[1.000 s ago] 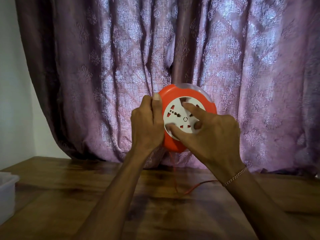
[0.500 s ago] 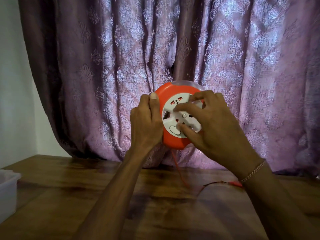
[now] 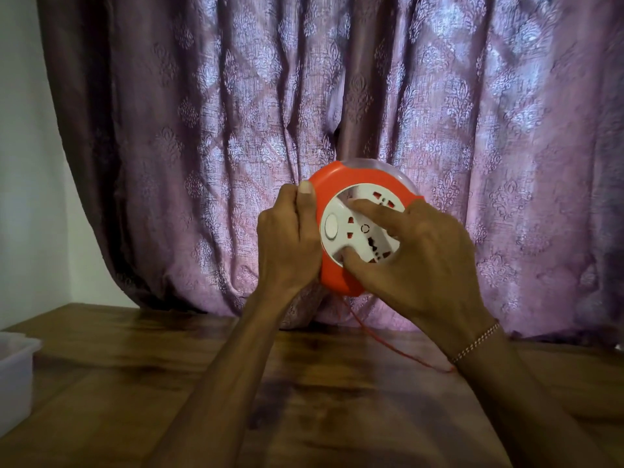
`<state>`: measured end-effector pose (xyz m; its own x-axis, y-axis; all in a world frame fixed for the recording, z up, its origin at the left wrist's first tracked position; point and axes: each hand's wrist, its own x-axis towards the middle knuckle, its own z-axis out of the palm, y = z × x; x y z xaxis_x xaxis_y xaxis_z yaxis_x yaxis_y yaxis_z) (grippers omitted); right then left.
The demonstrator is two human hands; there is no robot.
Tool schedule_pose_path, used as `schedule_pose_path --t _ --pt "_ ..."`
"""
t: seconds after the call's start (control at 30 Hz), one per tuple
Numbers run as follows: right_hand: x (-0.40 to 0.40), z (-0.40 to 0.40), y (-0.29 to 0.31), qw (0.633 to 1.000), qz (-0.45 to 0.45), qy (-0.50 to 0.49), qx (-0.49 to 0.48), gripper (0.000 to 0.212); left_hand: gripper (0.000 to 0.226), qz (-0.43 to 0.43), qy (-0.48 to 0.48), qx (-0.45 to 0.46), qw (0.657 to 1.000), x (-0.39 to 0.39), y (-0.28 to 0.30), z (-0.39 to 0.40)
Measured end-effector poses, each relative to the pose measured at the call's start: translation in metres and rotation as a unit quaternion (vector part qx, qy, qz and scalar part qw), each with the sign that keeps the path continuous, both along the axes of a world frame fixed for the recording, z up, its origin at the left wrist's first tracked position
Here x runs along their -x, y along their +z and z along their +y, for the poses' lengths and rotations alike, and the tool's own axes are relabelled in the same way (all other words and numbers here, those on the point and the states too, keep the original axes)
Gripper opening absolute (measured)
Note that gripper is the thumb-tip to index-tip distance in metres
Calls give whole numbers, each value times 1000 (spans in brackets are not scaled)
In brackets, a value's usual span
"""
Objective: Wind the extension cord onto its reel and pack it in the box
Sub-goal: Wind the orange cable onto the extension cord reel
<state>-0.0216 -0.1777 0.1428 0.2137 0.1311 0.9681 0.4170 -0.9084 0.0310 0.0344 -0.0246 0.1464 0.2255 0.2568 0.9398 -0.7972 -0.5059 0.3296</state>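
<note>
The orange reel [image 3: 337, 184] is held upright above the wooden table [image 3: 135, 383], in front of the curtain [image 3: 202, 130]. Its left edge is gripped by the left hand [image 3: 287, 244], thumb laid along the rim. The white socket face [image 3: 358, 231] is pinched between the thumb and fingers of the right hand [image 3: 425, 261], which hides its right part. A thin red cord [image 3: 388, 346] hangs to the table; its end is hidden behind the right wrist. A white box [image 3: 17, 366] is cut off at the left edge.

Both forearms are bare, without sleeves. A thin beaded bracelet [image 3: 476, 342] of pale, pinkish links circles the right wrist.
</note>
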Motion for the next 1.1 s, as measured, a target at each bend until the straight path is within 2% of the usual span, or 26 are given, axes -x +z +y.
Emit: schedule_pose_path --t 0.17,0.27,0.43,0.57,0.6,0.73,0.8,0.93,1.1 --pt "-6 12 -3 991 -11 28 -130 61 34 -4 6 -12 1000 1 -1 -2" --pt "-7 10 -2 986 2 13 -165 64 34 -2 11 -19 1000 4 -2 -6" --pt "-4 8 -1 995 13 6 -100 62 36 8 8 -4 1000 0 -2 -2" --pt "0 -2 8 999 -2 25 33 22 39 12 4 2 1000 -2 -2 2" --pt "0 -5 9 997 13 26 66 22 39 12 4 2 1000 -2 -2 3" --pt "1 -4 6 985 96 -10 141 53 39 12 11 8 1000 -3 -1 5" --pt "3 -1 5 986 98 -26 133 54 38 9 12 1 1000 -2 -1 4" --pt "9 3 4 993 96 -39 59 62 40 1 -2 -16 1000 -2 -2 -1" --pt "8 9 0 995 85 -43 -2 58 39 -2 5 -9 1000 0 -1 -1"
